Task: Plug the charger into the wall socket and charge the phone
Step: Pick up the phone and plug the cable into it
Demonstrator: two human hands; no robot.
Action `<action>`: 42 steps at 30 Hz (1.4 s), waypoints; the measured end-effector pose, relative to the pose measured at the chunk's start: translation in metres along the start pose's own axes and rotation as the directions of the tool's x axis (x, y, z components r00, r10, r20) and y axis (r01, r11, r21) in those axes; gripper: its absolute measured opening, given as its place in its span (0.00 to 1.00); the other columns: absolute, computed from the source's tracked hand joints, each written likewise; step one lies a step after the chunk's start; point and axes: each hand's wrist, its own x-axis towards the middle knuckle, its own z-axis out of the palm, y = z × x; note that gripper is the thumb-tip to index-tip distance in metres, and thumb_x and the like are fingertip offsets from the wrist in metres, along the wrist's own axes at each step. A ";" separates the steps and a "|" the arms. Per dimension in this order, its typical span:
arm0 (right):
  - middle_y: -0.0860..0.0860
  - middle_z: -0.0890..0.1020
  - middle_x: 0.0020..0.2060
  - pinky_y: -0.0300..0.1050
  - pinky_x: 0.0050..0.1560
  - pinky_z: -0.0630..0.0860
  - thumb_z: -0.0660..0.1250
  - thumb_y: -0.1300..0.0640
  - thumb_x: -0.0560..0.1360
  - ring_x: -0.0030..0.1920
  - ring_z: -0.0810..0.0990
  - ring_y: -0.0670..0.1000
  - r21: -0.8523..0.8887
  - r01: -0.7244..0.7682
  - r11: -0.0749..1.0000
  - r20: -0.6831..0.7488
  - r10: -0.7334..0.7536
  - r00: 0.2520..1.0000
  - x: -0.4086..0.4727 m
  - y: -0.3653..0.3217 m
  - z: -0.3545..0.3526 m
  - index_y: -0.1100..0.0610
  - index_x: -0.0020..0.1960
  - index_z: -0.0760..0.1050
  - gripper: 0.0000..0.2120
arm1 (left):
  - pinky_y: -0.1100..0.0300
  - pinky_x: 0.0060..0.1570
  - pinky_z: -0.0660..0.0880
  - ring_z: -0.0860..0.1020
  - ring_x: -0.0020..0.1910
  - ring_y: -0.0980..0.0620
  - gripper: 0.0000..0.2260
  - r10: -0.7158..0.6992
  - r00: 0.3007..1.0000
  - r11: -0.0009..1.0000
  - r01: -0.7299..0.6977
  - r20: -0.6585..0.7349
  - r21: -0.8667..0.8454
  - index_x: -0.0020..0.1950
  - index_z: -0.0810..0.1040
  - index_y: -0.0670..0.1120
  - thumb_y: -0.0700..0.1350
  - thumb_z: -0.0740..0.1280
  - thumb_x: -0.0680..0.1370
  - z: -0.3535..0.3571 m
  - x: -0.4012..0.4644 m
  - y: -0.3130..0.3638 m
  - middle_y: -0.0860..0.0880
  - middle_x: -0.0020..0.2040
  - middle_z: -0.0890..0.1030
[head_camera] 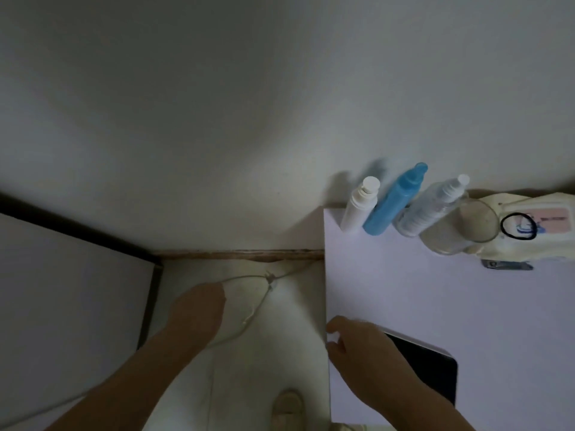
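The left hand (199, 309) reaches down to the white charger cable (252, 312) lying on the floor, its grip impossible to tell, while the right hand (357, 346), fingers loosely curled, rests at the white worktop (389, 290) edge, touching the dark phone (432, 368).

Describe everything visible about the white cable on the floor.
The white cable is thin and looks like soft plastic. It lies slack on the pale floor between the bed and the white table, looping from the skirting board toward the camera, with a small knot or clip midway. The left hand reaches down at it; whether it grips is unclear.
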 end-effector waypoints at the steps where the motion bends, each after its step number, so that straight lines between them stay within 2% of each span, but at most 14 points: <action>1: 0.52 0.78 0.51 0.37 0.43 0.69 0.56 0.55 0.78 0.46 0.75 0.49 -0.020 0.025 0.999 0.019 -0.025 1.000 0.003 -0.004 0.005 0.56 0.63 0.70 0.14 | 0.56 0.56 0.70 0.75 0.57 0.46 0.14 0.018 0.998 0.996 -0.024 -0.067 -0.082 0.60 0.72 0.41 0.43 0.52 0.80 -0.008 -0.010 -0.003 0.43 0.58 0.77; 7: 0.50 0.74 0.34 0.42 0.40 0.72 0.57 0.58 0.77 0.35 0.72 0.48 0.203 -0.061 0.977 -0.023 0.067 0.998 0.023 -0.026 0.020 0.49 0.74 0.50 0.29 | 0.66 0.30 0.66 0.74 0.29 0.56 0.10 0.100 0.944 0.872 -0.236 -0.315 -0.429 0.36 0.74 0.53 0.43 0.62 0.76 -0.052 -0.090 -0.028 0.52 0.28 0.76; 10: 0.54 0.78 0.44 0.45 0.48 0.74 0.55 0.64 0.78 0.39 0.72 0.47 0.335 -0.057 0.941 -0.062 0.082 0.995 0.035 -0.033 0.017 0.47 0.75 0.40 0.34 | 0.70 0.28 0.67 0.73 0.27 0.59 0.13 0.147 0.937 0.780 -0.307 -0.317 -0.545 0.34 0.76 0.55 0.40 0.65 0.74 -0.066 -0.116 -0.039 0.56 0.27 0.77; 13: 0.57 0.73 0.63 0.48 0.62 0.70 0.53 0.67 0.78 0.53 0.73 0.49 0.603 -0.044 0.797 -0.083 0.118 0.990 0.041 -0.043 0.012 0.50 0.74 0.54 0.27 | 0.72 0.28 0.67 0.72 0.26 0.62 0.17 0.177 0.947 0.715 -0.310 -0.267 -0.626 0.36 0.77 0.57 0.33 0.65 0.73 -0.067 -0.130 -0.049 0.60 0.25 0.75; 15: 0.56 0.77 0.58 0.48 0.61 0.72 0.52 0.64 0.78 0.53 0.75 0.51 0.681 -0.049 0.731 -0.117 0.174 0.978 0.038 -0.046 0.009 0.55 0.67 0.70 0.19 | 0.71 0.29 0.70 0.74 0.28 0.60 0.22 0.213 0.957 0.712 -0.291 -0.198 -0.639 0.35 0.78 0.60 0.31 0.65 0.72 -0.062 -0.131 -0.055 0.59 0.28 0.78; 17: 0.61 0.81 0.46 0.45 0.49 0.73 0.56 0.61 0.78 0.44 0.75 0.51 0.701 -0.013 0.713 -0.191 0.206 0.960 0.033 -0.048 0.008 0.61 0.52 0.78 0.13 | 0.70 0.34 0.73 0.78 0.34 0.60 0.23 0.254 0.959 0.724 -0.275 -0.127 -0.632 0.35 0.78 0.64 0.32 0.66 0.72 -0.056 -0.127 -0.059 0.63 0.36 0.81; 21: 0.53 0.82 0.37 0.38 0.39 0.75 0.62 0.64 0.74 0.36 0.80 0.49 0.721 0.025 0.692 -0.219 0.194 0.956 0.017 -0.049 0.008 0.52 0.38 0.76 0.11 | 0.71 0.43 0.74 0.78 0.46 0.65 0.17 0.274 0.960 0.744 -0.248 -0.056 -0.621 0.38 0.79 0.64 0.40 0.66 0.74 -0.048 -0.116 -0.044 0.70 0.45 0.79; 23: 0.52 0.82 0.36 0.37 0.37 0.75 0.63 0.66 0.74 0.33 0.81 0.47 0.745 0.033 0.666 -0.194 0.169 0.966 0.007 -0.050 0.009 0.51 0.39 0.76 0.11 | 0.71 0.41 0.75 0.79 0.44 0.63 0.15 0.170 0.974 0.641 -0.225 -0.150 -0.734 0.41 0.77 0.62 0.40 0.64 0.75 -0.048 -0.104 -0.020 0.60 0.41 0.84; 25: 0.51 0.83 0.36 0.37 0.37 0.75 0.64 0.65 0.73 0.32 0.81 0.46 0.726 0.046 0.686 -0.190 0.136 0.972 -0.003 -0.051 0.014 0.50 0.40 0.76 0.10 | 0.64 0.45 0.76 0.80 0.44 0.59 0.10 0.069 0.982 0.517 -0.186 -0.176 -0.836 0.45 0.76 0.58 0.42 0.61 0.77 -0.049 -0.088 0.012 0.56 0.41 0.82; 28: 0.51 0.83 0.35 0.35 0.35 0.75 0.65 0.64 0.73 0.30 0.81 0.44 0.680 0.073 0.730 -0.191 0.080 0.978 -0.017 -0.052 0.023 0.47 0.38 0.75 0.13 | 0.57 0.44 0.76 0.78 0.46 0.51 0.06 0.050 0.997 0.207 0.051 0.063 -0.977 0.52 0.70 0.51 0.50 0.56 0.78 -0.054 -0.063 0.062 0.52 0.47 0.78; 32: 0.47 0.82 0.34 0.32 0.34 0.76 0.64 0.62 0.73 0.32 0.80 0.41 0.597 0.086 0.798 -0.137 -0.004 0.991 -0.029 -0.047 0.033 0.43 0.36 0.73 0.15 | 0.60 0.26 0.77 0.78 0.30 0.52 0.08 0.082 0.968 -0.145 0.248 0.238 -0.958 0.47 0.72 0.45 0.47 0.58 0.79 -0.058 -0.038 0.107 0.45 0.39 0.77; 37: 0.38 0.78 0.50 0.35 0.54 0.72 0.61 0.55 0.76 0.51 0.76 0.40 0.443 0.076 0.893 -0.333 0.085 0.939 -0.035 -0.003 0.028 0.42 0.55 0.71 0.11 | 0.70 0.15 0.58 0.61 0.18 0.59 0.08 0.084 0.984 -0.159 0.172 0.160 -0.972 0.39 0.71 0.46 0.43 0.58 0.78 -0.049 -0.028 0.120 0.48 0.30 0.68; 40: 0.47 0.73 0.63 0.41 0.62 0.67 0.62 0.49 0.76 0.62 0.69 0.48 0.044 -0.178 0.983 -0.377 0.181 0.908 -0.034 0.048 0.016 0.50 0.67 0.64 0.21 | 0.73 0.16 0.56 0.60 0.16 0.60 0.09 0.094 0.982 -0.089 0.174 0.166 -0.981 0.41 0.73 0.47 0.44 0.58 0.79 -0.041 -0.031 0.118 0.48 0.31 0.68; 42: 0.50 0.66 0.69 0.47 0.65 0.65 0.63 0.42 0.72 0.68 0.64 0.52 -0.239 -0.320 0.917 -0.266 0.255 0.930 -0.031 0.078 0.013 0.51 0.71 0.56 0.32 | 0.72 0.16 0.56 0.60 0.16 0.60 0.08 0.095 0.980 -0.053 0.183 0.177 -0.982 0.42 0.74 0.47 0.45 0.58 0.78 -0.033 -0.035 0.117 0.48 0.31 0.68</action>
